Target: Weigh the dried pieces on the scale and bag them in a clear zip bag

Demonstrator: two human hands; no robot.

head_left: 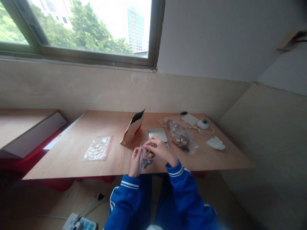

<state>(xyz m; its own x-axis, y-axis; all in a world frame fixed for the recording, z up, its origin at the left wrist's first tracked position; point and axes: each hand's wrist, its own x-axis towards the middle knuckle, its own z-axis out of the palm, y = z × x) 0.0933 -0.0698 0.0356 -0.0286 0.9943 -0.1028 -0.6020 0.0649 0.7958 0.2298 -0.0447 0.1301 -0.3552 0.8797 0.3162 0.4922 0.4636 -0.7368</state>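
Observation:
Near the table's front edge, my left hand (pixel 136 161) is closed on the left side of a clear zip bag (pixel 146 162) with small dark and brown pieces inside. My right hand (pixel 157 148) is at the bag's top edge, fingers bent and pinched together there; whether a piece is between them I cannot make out. Just behind the hands lies a flat silver-topped scale (pixel 157 133), partly covered by my right hand. An open brown paper bag (pixel 131 129) stands to the left of it.
A flat clear bag (pixel 98 148) lies at left. Filled zip bags (pixel 183 140) are piled on the right, near a white dome camera (pixel 203 124) with a cable, a white sheet (pixel 190 119), a crumpled tissue (pixel 216 143) and a green-handled screwdriver (pixel 183 113). A power strip (pixel 80 222) sits on the floor.

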